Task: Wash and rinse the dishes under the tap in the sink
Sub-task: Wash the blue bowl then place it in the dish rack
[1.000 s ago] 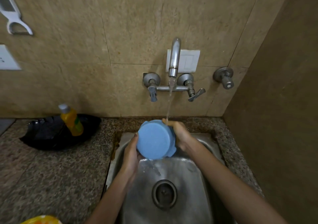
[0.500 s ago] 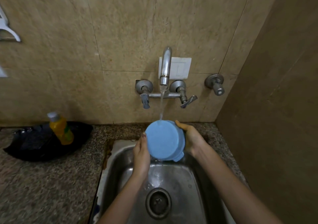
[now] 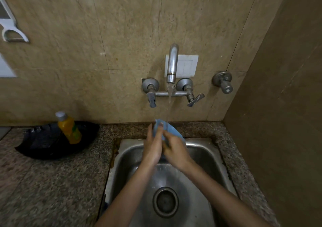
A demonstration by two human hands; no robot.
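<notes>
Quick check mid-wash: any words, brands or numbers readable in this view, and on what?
No text is readable.
Label on the yellow bottle: too blurred to read.
The white switch plate, tap and blue dish: no markings visible.

Speckled granite counter (image 3: 52, 183), black tray (image 3: 43, 145) on it, steel sink (image 3: 205, 157) inset
</notes>
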